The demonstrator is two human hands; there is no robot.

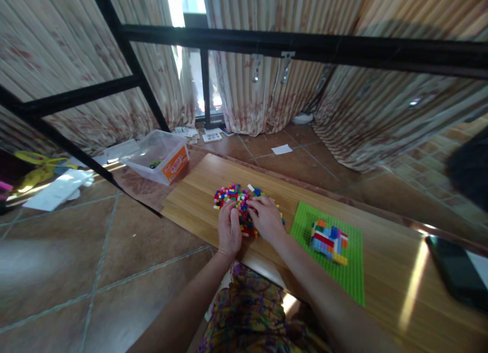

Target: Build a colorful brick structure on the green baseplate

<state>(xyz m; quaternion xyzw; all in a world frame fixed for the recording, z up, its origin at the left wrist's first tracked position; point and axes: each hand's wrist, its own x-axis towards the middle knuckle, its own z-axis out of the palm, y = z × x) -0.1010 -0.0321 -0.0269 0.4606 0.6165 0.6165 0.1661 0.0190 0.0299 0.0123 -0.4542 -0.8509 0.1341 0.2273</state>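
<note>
A loose heap of small toy building bricks (227,193) in many colours lies on the wooden table. At its near left edge, my left hand (229,231) rests with curved fingers, the thumb apart from them. My right hand (269,221) reaches into the heap from the right, its fingers bent together; anything between the fingertips is too small to make out. To the right of that hand lies a green studded baseplate (353,271). On the baseplate sits a partly stacked brick build (328,240) in light blue, red, white, yellow and orange.
A clear plastic box (147,162) with an orange label and a few bricks inside stands left of the wooden table (194,190). At the table's right lies a dark phone-like object (455,271). A black metal frame (267,40) crosses ahead, before curtains (247,98). Papers (282,149) lie on the tiles.
</note>
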